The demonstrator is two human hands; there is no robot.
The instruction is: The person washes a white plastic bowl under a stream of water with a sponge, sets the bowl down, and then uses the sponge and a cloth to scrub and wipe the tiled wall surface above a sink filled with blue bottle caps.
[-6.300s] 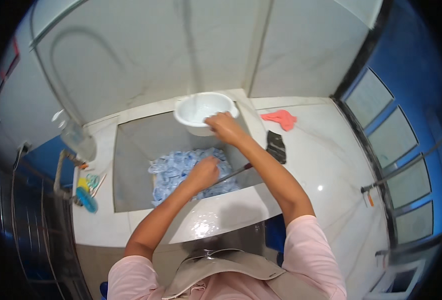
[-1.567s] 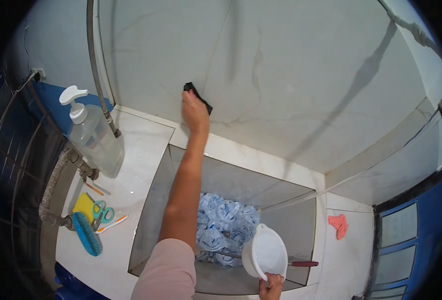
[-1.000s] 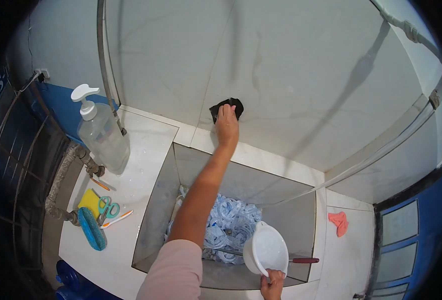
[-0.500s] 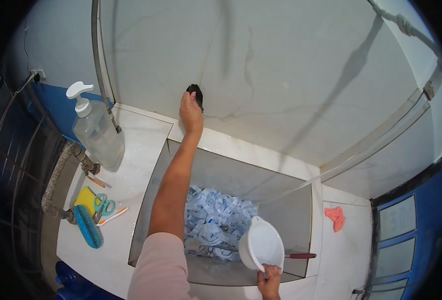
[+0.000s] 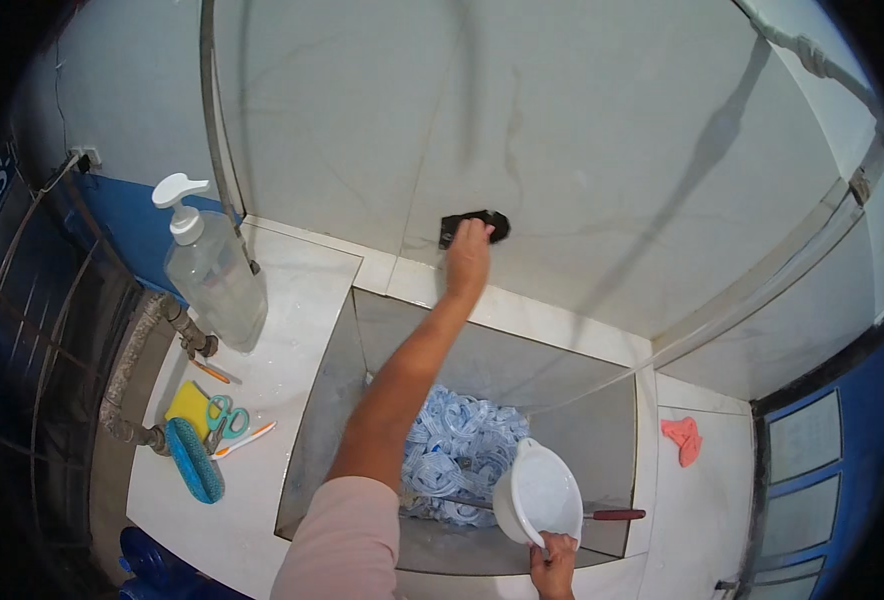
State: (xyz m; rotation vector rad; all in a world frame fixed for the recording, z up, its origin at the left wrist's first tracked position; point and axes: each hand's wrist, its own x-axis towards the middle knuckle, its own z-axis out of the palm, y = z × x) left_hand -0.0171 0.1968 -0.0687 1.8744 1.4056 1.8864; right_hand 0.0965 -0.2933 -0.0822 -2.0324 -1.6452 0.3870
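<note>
My left hand (image 5: 468,262) reaches far up to the grey wall (image 5: 582,130), its fingers closed on a flat black scrub pad (image 5: 492,228) pressed against the panel. Low on the right, my right hand (image 5: 554,562) grips the near rim of a white plastic bowl (image 5: 545,488). The bowl hangs tilted over the grey sink (image 5: 582,430). Beneath it lies a tangled heap of pale blue and white strips (image 5: 457,455). A long tool with a dark red handle (image 5: 617,515) lies across the sink, partly hidden behind the bowl.
A clear pump bottle (image 5: 217,285) stands on the left ledge. Near it lie a yellow sponge (image 5: 188,402), teal-handled scissors (image 5: 226,418), a blue brush (image 5: 194,462), an orange-white toothbrush (image 5: 245,440) and pipes (image 5: 132,365). A coral cloth (image 5: 682,440) rests on the right ledge.
My left hand has slid right and slightly down along the wall, and the black pad has turned from upright to roughly level. The right hand still holds the bowl over the sink.
</note>
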